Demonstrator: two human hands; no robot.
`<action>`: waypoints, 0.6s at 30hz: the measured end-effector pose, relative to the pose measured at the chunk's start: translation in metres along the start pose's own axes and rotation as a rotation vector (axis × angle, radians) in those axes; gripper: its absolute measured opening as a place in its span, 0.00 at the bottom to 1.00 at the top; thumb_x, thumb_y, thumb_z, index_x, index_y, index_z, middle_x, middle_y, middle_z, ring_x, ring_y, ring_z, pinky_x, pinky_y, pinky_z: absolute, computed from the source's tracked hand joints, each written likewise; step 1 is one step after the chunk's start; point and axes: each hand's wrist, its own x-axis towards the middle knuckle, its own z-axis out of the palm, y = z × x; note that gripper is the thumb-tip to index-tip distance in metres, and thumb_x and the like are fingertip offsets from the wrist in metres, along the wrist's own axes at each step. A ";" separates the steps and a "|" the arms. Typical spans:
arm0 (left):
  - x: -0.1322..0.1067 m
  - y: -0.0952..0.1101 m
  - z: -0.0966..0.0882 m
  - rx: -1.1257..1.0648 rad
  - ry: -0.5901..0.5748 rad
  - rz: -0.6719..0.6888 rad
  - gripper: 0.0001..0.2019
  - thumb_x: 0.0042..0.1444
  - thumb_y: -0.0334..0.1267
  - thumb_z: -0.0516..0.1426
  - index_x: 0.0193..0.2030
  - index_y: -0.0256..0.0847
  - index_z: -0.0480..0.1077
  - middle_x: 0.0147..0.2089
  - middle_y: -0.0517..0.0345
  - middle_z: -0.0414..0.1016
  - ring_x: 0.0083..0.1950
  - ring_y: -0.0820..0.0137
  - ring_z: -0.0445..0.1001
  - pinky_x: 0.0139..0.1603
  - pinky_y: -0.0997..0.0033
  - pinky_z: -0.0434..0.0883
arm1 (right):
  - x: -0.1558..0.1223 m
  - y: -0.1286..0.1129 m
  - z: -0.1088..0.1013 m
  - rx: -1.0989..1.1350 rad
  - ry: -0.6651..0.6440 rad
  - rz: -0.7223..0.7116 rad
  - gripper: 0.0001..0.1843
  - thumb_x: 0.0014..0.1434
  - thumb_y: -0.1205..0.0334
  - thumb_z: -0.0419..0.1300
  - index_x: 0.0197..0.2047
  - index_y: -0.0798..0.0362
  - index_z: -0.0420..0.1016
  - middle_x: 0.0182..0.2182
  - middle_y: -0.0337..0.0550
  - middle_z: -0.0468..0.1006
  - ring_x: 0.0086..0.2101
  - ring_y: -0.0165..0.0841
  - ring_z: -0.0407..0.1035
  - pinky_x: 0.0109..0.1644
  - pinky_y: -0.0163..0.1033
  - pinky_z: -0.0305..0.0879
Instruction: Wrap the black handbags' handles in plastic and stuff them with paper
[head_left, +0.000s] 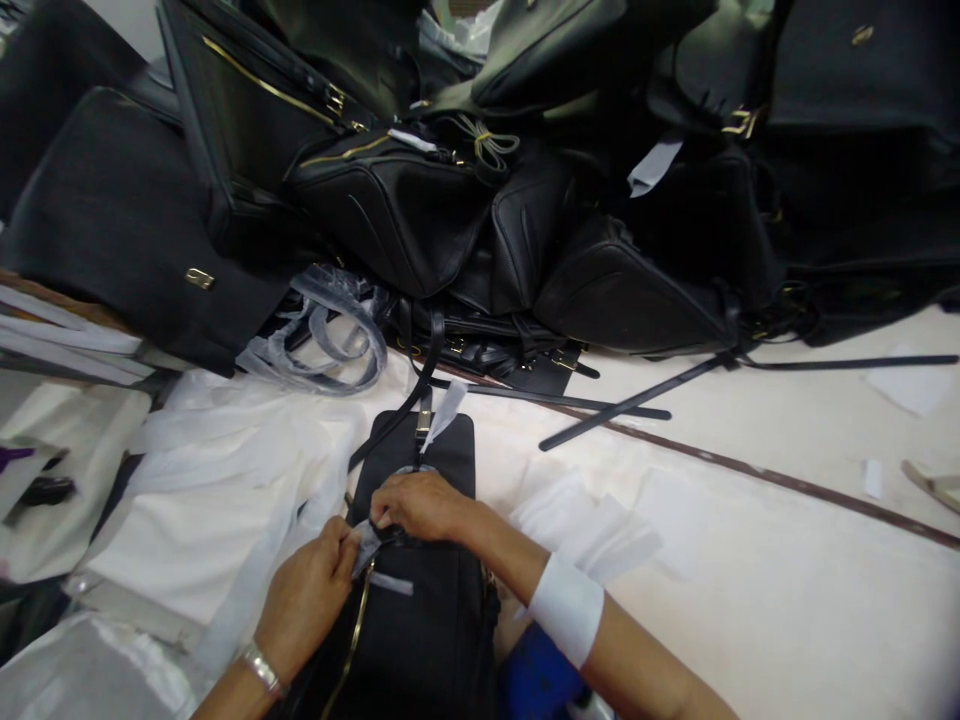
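A black leather bag (420,620) lies on the white table in front of me, its flap pointing away. My left hand (307,590) pinches a strip of white wrapping paper (367,545) at the bag's gold zip. My right hand (424,505), a white band on its wrist, is curled over the top of the bag and presses on the same spot. A thin black strap (409,400) with a paper-wrapped buckle runs off the flap.
A large heap of black handbags (525,200) with gold fittings fills the far side. Loose black straps (622,405) cross the table at right. White tissue sheets (217,480) and plastic-wrapped handles (337,340) lie at left. A blue object (536,675) sits under my right forearm.
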 end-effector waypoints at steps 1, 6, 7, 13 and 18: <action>0.001 0.001 0.001 0.002 -0.004 -0.002 0.10 0.65 0.40 0.39 0.36 0.45 0.57 0.28 0.56 0.76 0.32 0.63 0.77 0.28 0.71 0.59 | 0.003 -0.001 0.002 -0.002 -0.007 -0.009 0.06 0.60 0.64 0.57 0.40 0.47 0.73 0.36 0.36 0.75 0.38 0.30 0.69 0.33 0.32 0.57; 0.008 0.004 0.009 0.066 0.007 -0.023 0.10 0.65 0.40 0.40 0.36 0.44 0.58 0.27 0.56 0.76 0.32 0.62 0.77 0.28 0.70 0.59 | 0.003 -0.003 0.008 0.033 -0.010 0.003 0.06 0.60 0.64 0.57 0.41 0.49 0.72 0.37 0.37 0.76 0.38 0.30 0.70 0.33 0.32 0.57; 0.009 0.004 0.010 0.088 0.016 -0.028 0.10 0.65 0.40 0.40 0.36 0.44 0.58 0.27 0.56 0.76 0.32 0.62 0.77 0.28 0.70 0.59 | -0.001 -0.002 0.006 0.049 0.019 0.027 0.06 0.61 0.64 0.56 0.41 0.49 0.72 0.38 0.37 0.76 0.39 0.30 0.70 0.35 0.32 0.58; 0.012 -0.006 0.016 0.136 0.023 -0.012 0.11 0.66 0.41 0.39 0.38 0.44 0.58 0.26 0.56 0.76 0.31 0.62 0.77 0.27 0.69 0.57 | -0.038 -0.004 -0.007 -0.114 0.127 0.113 0.08 0.60 0.61 0.59 0.42 0.54 0.70 0.38 0.43 0.75 0.40 0.35 0.68 0.42 0.37 0.62; 0.014 -0.005 0.015 0.100 0.023 0.006 0.11 0.66 0.41 0.38 0.37 0.44 0.57 0.27 0.56 0.76 0.32 0.63 0.77 0.28 0.70 0.57 | -0.044 -0.014 -0.001 -0.345 0.097 0.065 0.03 0.61 0.68 0.55 0.35 0.55 0.69 0.34 0.44 0.73 0.36 0.37 0.65 0.40 0.41 0.62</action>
